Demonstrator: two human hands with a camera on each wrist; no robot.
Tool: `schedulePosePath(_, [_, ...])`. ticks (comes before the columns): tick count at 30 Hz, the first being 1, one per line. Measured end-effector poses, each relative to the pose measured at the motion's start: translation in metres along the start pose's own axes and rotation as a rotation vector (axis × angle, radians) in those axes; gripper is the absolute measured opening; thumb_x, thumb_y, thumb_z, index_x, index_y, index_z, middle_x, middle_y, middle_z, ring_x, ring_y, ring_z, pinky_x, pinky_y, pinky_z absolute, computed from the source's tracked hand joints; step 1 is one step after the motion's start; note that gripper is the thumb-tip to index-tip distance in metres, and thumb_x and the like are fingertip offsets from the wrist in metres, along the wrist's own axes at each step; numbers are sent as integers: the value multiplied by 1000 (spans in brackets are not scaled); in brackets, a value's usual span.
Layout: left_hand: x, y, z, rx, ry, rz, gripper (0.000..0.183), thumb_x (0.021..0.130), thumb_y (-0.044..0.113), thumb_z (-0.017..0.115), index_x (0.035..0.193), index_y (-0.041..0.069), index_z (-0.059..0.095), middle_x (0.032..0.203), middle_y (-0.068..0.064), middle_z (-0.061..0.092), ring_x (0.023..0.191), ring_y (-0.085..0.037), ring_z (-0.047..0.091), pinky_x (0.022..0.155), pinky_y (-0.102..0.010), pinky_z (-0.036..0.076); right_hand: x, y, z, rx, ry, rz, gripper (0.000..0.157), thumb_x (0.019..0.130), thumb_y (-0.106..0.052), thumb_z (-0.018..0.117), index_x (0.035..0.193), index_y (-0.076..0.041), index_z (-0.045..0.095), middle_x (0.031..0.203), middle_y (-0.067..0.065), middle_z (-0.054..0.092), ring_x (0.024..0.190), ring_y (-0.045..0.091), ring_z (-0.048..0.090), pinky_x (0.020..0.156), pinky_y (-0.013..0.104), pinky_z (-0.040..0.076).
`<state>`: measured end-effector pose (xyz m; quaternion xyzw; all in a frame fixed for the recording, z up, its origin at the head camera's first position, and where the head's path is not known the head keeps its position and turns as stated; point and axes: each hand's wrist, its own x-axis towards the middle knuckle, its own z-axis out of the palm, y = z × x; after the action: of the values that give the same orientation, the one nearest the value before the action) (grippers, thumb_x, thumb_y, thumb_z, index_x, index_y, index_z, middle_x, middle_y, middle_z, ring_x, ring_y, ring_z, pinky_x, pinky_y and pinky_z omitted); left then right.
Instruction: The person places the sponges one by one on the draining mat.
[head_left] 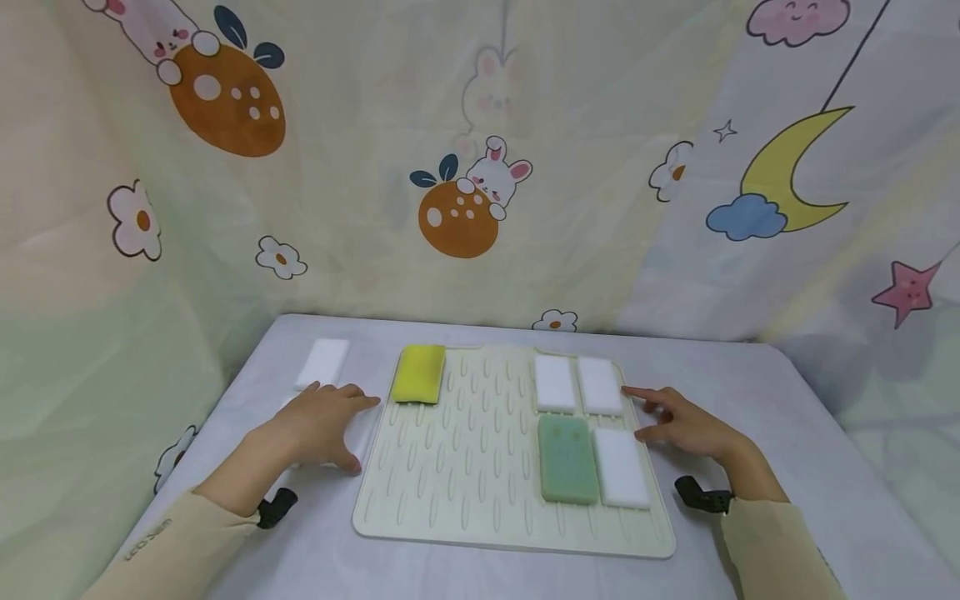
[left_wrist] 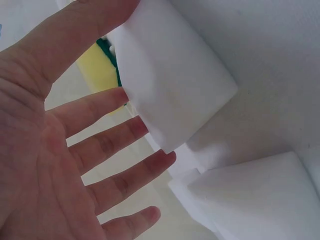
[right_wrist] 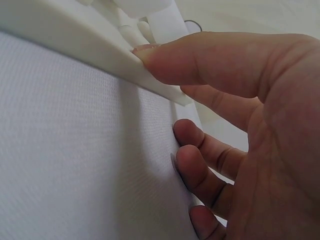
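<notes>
In the head view my left hand (head_left: 322,425) hovers at the left side of a cream ridged mat (head_left: 480,521). Its fingers are straight and spread, and it grips nothing. In the left wrist view its fingertips overlap the edge of a white sponge block (left_wrist: 175,80), with a second white block (left_wrist: 255,200) beside it. My right hand (head_left: 686,425) rests at the mat's right edge. Its thumb and extended index finger touch the rim some way apart, while the other fingers curl loosely. A yellow sponge (head_left: 418,374) and a green sponge (head_left: 568,460) lie on the mat.
Three white blocks sit on the mat's right part, two at the back (head_left: 555,383) and one (head_left: 621,468) beside the green sponge. Another white block (head_left: 324,361) lies left of the mat on the white-covered table (head_left: 757,383). A printed curtain (head_left: 360,208) stands behind.
</notes>
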<state>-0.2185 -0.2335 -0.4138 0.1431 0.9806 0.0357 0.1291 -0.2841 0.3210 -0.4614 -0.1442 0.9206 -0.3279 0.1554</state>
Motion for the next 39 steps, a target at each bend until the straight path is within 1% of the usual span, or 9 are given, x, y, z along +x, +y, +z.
schedulePosePath(2, [0,2,0,4,1,-4,95,63,41,99,146,15,61,145,-10,60,134,-42,55,121,-71,28,0,1,0,-1,-2,5,81,87,-31,83,158,-17,45,124,18,46,97,25,41,81,33,40])
schedulePosePath(10, [-4,4,-4,9,-5,15,95,66,42,97,147,14,58,148,-11,58,135,-44,53,120,-70,30,-1,0,-1,-5,-10,2,80,88,-31,82,158,-18,45,124,18,47,97,25,42,80,33,40])
schedulePosePath(20, [-6,2,-5,-13,2,28,94,67,42,97,147,14,58,148,-11,58,136,-42,53,119,-73,29,-2,-2,-3,-4,-17,-4,80,89,-30,81,159,-18,44,125,18,46,98,25,42,81,33,40])
schedulePosePath(25, [-6,1,-6,-13,3,39,92,68,42,96,147,14,58,147,-11,59,135,-41,54,117,-72,31,-4,-3,-2,13,-22,-4,80,89,-29,81,159,-18,44,126,18,46,99,25,41,81,33,39])
schedulePosePath(30, [-4,1,-7,-7,6,35,92,68,43,96,147,14,58,147,-10,59,134,-40,55,117,-71,32,-3,-2,0,14,-20,6,80,88,-30,82,159,-18,44,126,18,46,99,24,41,81,33,39])
schedulePosePath(35, [-4,2,-9,1,14,36,91,69,44,95,147,14,58,146,-10,59,131,-40,56,117,-69,34,-2,-2,0,23,-13,-15,80,89,-27,81,158,-14,44,125,19,45,97,23,40,78,31,38])
schedulePosePath(39, [-4,4,-12,4,13,30,92,68,45,95,147,14,58,146,-10,60,131,-39,57,117,-69,34,-3,-2,0,32,-9,-14,80,89,-26,81,159,-15,44,126,18,45,97,23,40,77,30,38])
